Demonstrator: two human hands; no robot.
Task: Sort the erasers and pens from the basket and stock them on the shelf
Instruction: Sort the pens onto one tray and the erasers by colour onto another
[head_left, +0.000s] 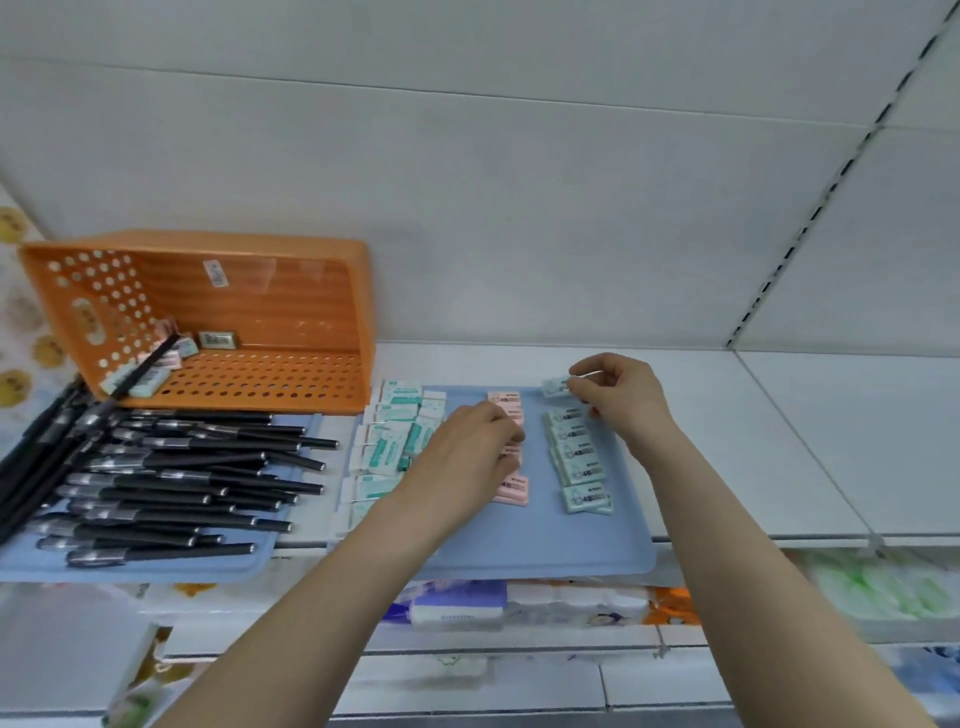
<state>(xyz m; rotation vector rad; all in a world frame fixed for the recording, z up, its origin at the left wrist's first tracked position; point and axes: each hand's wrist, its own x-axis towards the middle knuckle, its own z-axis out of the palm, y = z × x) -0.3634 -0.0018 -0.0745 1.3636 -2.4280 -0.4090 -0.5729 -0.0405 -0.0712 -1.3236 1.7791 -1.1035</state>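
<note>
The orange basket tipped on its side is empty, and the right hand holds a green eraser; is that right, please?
Not quite: in the head view the orange basket holds a few erasers and a black pen in its left corner. It is tipped on its side, and the right hand does hold a green eraser.

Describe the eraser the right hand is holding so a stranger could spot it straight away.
Find the flat blue tray of erasers on the white metal shelf, right of the orange plastic basket. At its far edge, the right hand pinches a mint-green eraser. Unlike the matching column lying nearer, it alone is held in fingers.
</note>
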